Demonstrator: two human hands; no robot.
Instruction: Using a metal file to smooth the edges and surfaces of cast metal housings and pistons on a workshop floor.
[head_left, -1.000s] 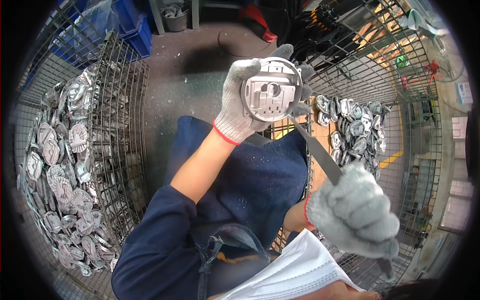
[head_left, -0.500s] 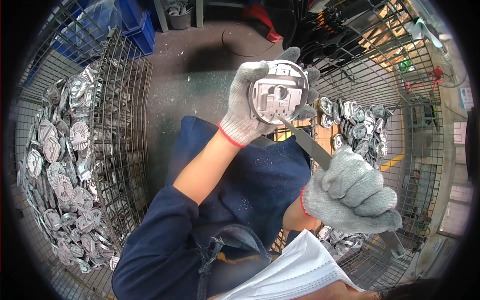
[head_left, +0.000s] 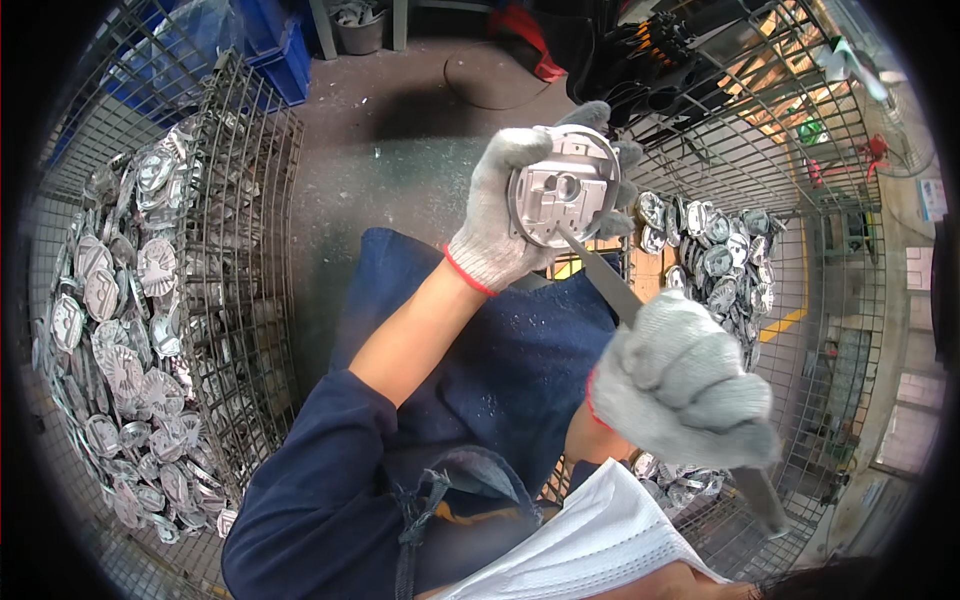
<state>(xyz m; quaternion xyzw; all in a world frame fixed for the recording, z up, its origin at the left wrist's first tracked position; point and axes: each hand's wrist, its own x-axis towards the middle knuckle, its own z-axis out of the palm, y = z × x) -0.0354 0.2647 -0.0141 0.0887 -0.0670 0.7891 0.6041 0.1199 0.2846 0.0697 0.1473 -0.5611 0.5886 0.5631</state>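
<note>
My left hand [head_left: 497, 215], in a grey knit glove with a red cuff, grips a round silver metal casting [head_left: 567, 196] by its edge, fingers wrapped behind it. The casting's recessed face, with a central hole and small ribs, is turned up toward me. My right hand [head_left: 690, 380], gloved the same way, is closed around a long flat file [head_left: 612, 284]. The file's narrow tip meets the lower part of the casting's face, close to its rim; exact contact is too small to tell. Its other end sticks out below my right fist.
A wire cage [head_left: 245, 290] heaped with similar castings [head_left: 125, 370] stands on my left. More castings [head_left: 718, 250] lie in a wire cage [head_left: 790, 170] on my right. Blue bins [head_left: 275, 60] and a grey bucket [head_left: 360, 32] are at the back. A dark blue apron [head_left: 470, 350] covers my lap.
My right hand has moved left toward the casting, with the file. The casting has shifted slightly right and tilted a little in my left hand.
</note>
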